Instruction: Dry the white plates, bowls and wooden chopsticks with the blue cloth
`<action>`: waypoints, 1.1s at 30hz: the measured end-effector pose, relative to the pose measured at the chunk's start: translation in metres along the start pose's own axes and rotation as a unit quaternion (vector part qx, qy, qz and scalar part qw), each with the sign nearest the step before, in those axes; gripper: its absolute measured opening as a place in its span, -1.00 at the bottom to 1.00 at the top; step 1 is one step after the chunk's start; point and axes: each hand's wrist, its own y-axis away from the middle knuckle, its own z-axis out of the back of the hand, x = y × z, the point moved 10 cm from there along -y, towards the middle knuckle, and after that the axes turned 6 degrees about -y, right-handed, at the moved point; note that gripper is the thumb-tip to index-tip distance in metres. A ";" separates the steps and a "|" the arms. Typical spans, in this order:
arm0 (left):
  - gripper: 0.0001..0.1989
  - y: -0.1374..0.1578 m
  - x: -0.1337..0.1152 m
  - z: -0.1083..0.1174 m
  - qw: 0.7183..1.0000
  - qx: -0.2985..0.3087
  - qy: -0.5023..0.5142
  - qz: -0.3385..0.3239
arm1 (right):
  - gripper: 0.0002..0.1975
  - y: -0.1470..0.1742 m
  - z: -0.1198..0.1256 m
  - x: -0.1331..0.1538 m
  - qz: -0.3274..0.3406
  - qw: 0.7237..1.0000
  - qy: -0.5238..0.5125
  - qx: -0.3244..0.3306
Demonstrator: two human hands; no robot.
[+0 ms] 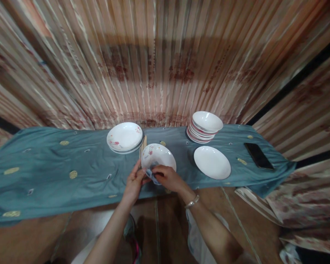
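Note:
A white bowl (165, 157) with a red flower print is tilted at the front middle of the table. My left hand (135, 180) grips its left rim, thumb on the near edge and fingers underneath. Over the bowl's near side, my right hand (166, 176) is closed on a bluish cloth (153, 176), which presses on the rim and inner wall. Some of the cloth is hidden by my fingers. Just behind the bowl lie several wooden chopsticks (143, 143), partly covered by it.
Flowered plates (124, 135) are stacked at the left. To the right stand a pile of bowls (206, 123), a white oval-looking dish (212, 163) and a black phone (257, 155). A teal cloth (49, 165) covers the table; a pleated curtain (159, 73) hangs behind it.

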 end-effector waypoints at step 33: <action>0.02 0.006 -0.004 -0.005 0.999 0.028 -0.043 -0.016 | -0.66 -0.032 0.036 -0.030 0.026 0.950 0.272 -0.153</action>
